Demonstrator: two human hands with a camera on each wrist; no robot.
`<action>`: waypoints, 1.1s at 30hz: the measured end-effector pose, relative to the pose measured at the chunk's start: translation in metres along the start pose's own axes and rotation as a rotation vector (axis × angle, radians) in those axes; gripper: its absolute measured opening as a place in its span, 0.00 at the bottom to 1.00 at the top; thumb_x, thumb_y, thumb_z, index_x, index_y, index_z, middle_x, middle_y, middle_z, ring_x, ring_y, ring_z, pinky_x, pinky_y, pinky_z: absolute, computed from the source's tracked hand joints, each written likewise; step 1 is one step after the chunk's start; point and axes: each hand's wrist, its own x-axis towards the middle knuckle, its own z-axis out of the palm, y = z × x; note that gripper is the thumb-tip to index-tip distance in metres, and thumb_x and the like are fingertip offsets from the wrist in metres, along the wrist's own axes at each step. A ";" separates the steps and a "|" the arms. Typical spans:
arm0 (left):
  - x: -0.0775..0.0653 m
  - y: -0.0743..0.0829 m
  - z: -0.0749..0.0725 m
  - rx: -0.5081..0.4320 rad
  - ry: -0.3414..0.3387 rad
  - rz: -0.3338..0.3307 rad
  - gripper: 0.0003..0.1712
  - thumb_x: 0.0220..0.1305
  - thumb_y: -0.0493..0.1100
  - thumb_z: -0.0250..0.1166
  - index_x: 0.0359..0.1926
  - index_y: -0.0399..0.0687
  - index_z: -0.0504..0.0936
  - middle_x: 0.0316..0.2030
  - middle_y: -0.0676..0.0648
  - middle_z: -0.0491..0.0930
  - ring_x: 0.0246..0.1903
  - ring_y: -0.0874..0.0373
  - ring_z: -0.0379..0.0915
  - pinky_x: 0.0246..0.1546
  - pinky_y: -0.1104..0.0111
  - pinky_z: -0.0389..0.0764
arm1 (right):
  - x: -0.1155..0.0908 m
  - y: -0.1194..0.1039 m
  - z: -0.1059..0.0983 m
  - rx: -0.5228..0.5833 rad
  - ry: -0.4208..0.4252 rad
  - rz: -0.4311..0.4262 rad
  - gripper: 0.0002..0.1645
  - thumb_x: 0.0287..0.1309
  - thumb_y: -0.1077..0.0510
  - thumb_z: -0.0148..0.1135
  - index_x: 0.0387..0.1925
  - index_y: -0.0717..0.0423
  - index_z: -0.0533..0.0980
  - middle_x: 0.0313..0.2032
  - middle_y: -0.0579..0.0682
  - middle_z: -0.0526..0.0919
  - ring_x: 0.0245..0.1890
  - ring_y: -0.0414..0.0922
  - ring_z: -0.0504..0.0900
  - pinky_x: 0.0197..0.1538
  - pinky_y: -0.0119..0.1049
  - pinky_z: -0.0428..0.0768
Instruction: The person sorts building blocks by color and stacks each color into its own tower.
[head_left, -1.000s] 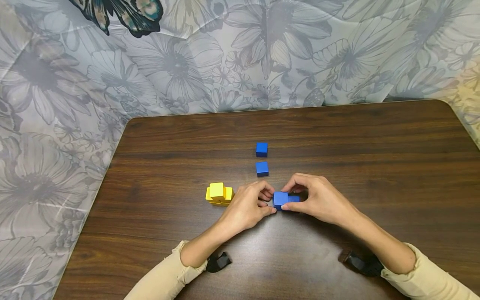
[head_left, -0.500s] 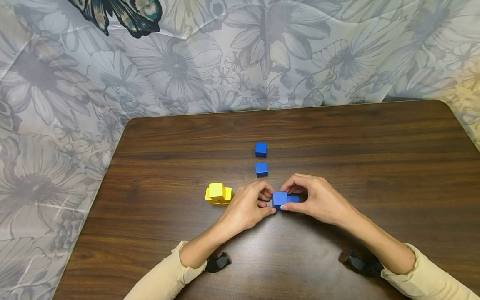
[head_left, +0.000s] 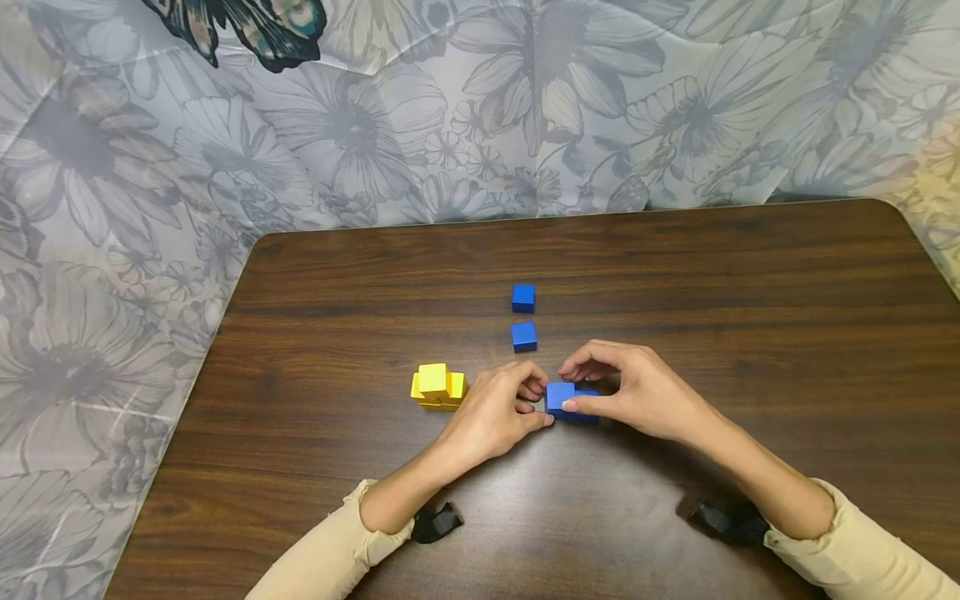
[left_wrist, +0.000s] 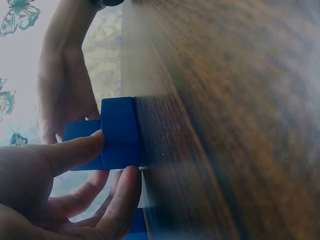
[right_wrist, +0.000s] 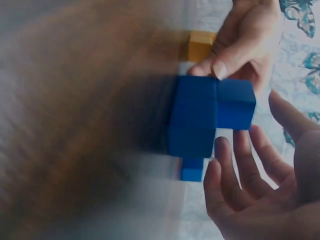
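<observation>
A blue cube (head_left: 558, 392) sits on the left end of a lower row of blue blocks (right_wrist: 192, 117), making a stepped shape on the table. My left hand (head_left: 491, 410) holds the left end of this build, its thumb (left_wrist: 82, 150) at the seam between upper cube and lower row and a fingertip near the base. My right hand (head_left: 648, 392) is spread around the right side. In the right wrist view its thumb (right_wrist: 287, 112) and fingers stand apart from the blocks.
Left of the hands stands a small stack of yellow blocks (head_left: 432, 383). Two single blue cubes, a nearer cube (head_left: 524, 337) and a farther cube (head_left: 523, 298), lie behind the build on the brown wooden table (head_left: 337, 300). A floral cloth (head_left: 360, 125) hangs behind.
My right hand has loosened from the blue build, its fingers lifting slightly away and back. The left hand and the blocks have stayed in place.
</observation>
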 end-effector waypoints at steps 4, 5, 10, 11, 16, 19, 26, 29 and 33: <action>0.000 -0.001 0.000 0.001 0.003 0.001 0.18 0.54 0.37 0.77 0.45 0.44 0.81 0.40 0.48 0.82 0.35 0.64 0.81 0.36 0.81 0.79 | 0.008 -0.002 -0.007 -0.015 0.029 -0.017 0.15 0.52 0.57 0.77 0.41 0.54 0.82 0.39 0.47 0.86 0.39 0.45 0.84 0.44 0.39 0.83; 0.000 -0.001 0.000 0.000 0.003 0.003 0.18 0.54 0.37 0.77 0.45 0.44 0.81 0.40 0.48 0.82 0.35 0.63 0.81 0.36 0.80 0.79 | 0.009 -0.002 -0.008 -0.024 0.035 -0.019 0.14 0.52 0.58 0.77 0.40 0.53 0.82 0.38 0.47 0.85 0.38 0.45 0.84 0.44 0.38 0.83; 0.000 -0.002 -0.001 -0.003 0.001 0.006 0.18 0.54 0.37 0.77 0.45 0.44 0.81 0.40 0.48 0.82 0.35 0.63 0.81 0.36 0.80 0.79 | 0.018 -0.003 -0.013 -0.047 0.039 -0.021 0.13 0.53 0.58 0.76 0.40 0.54 0.82 0.37 0.47 0.86 0.37 0.43 0.83 0.42 0.38 0.82; -0.001 -0.002 -0.001 -0.001 0.001 0.005 0.18 0.54 0.37 0.77 0.45 0.44 0.81 0.40 0.48 0.82 0.35 0.63 0.81 0.36 0.80 0.79 | 0.020 -0.003 -0.013 -0.046 0.037 -0.018 0.13 0.53 0.58 0.76 0.40 0.54 0.82 0.37 0.47 0.86 0.36 0.42 0.83 0.42 0.38 0.83; -0.001 -0.002 -0.001 0.002 0.004 0.005 0.17 0.54 0.37 0.77 0.44 0.45 0.81 0.40 0.48 0.82 0.35 0.64 0.80 0.37 0.80 0.80 | 0.029 -0.002 -0.015 -0.044 0.034 -0.013 0.13 0.53 0.59 0.76 0.40 0.55 0.82 0.37 0.48 0.86 0.35 0.39 0.83 0.42 0.38 0.83; -0.001 -0.003 -0.001 0.004 0.006 0.008 0.17 0.54 0.37 0.77 0.44 0.45 0.81 0.40 0.49 0.82 0.36 0.64 0.80 0.38 0.79 0.79 | 0.034 -0.001 -0.017 -0.042 0.034 -0.019 0.13 0.52 0.60 0.76 0.40 0.54 0.82 0.38 0.49 0.86 0.35 0.39 0.83 0.41 0.38 0.83; -0.001 -0.003 -0.001 0.011 0.003 0.008 0.18 0.54 0.37 0.77 0.45 0.45 0.81 0.40 0.49 0.82 0.37 0.64 0.80 0.38 0.80 0.79 | 0.049 0.002 -0.019 -0.025 0.028 -0.014 0.14 0.53 0.59 0.76 0.41 0.55 0.82 0.40 0.50 0.86 0.39 0.46 0.85 0.45 0.40 0.83; -0.001 -0.002 -0.001 0.010 0.001 0.008 0.18 0.54 0.37 0.77 0.45 0.45 0.81 0.40 0.49 0.82 0.36 0.65 0.80 0.37 0.80 0.79 | 0.054 0.004 -0.019 -0.017 0.024 -0.001 0.15 0.53 0.58 0.76 0.42 0.55 0.82 0.40 0.50 0.86 0.39 0.45 0.84 0.46 0.41 0.83; 0.000 -0.001 0.000 0.012 0.006 0.013 0.18 0.54 0.38 0.77 0.45 0.45 0.81 0.40 0.49 0.82 0.35 0.65 0.79 0.37 0.80 0.79 | 0.060 0.008 -0.020 -0.008 0.011 0.013 0.16 0.53 0.60 0.76 0.43 0.56 0.82 0.41 0.51 0.87 0.41 0.44 0.85 0.46 0.41 0.83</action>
